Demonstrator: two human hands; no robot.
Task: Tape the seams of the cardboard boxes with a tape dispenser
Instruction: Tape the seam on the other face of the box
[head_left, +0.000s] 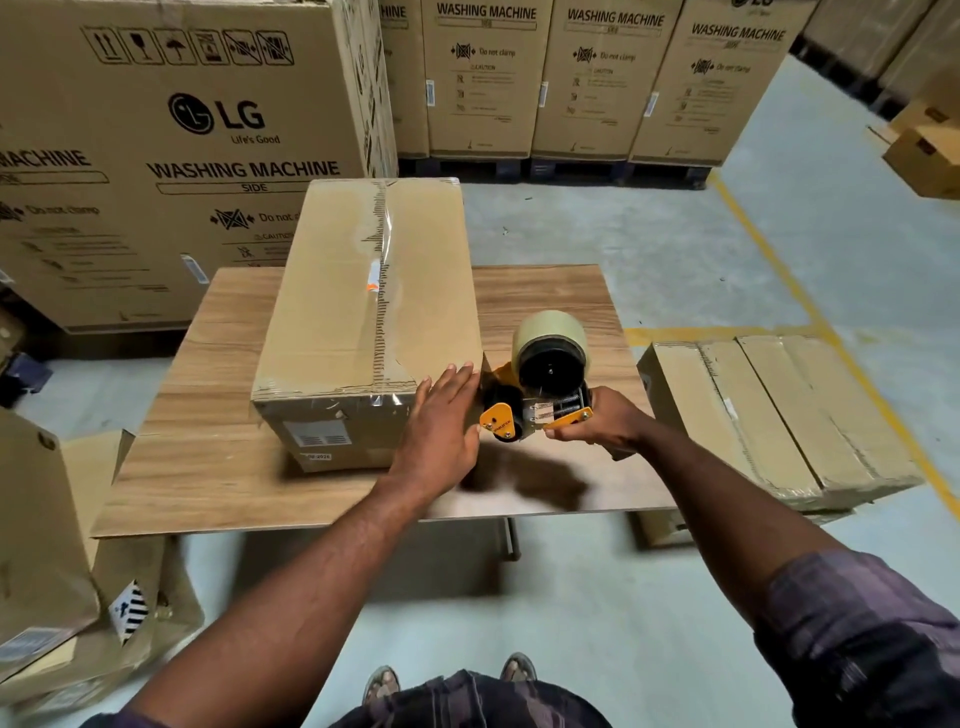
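While the left hand (447, 415) lies flat on the cardboard box (363, 312), taping its near edge.
Right hand (597, 421) grips the tape dispenser (540, 389); next, probably pull across.

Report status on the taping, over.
Right hand gripping tape dispenser at box's near right corner. Left hand flat on box corner. Top seam already taped. Nothing in the way.

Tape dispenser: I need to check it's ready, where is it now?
In the head view, the tape dispenser is in the right hand, above the wooden table, against the box's near right corner.
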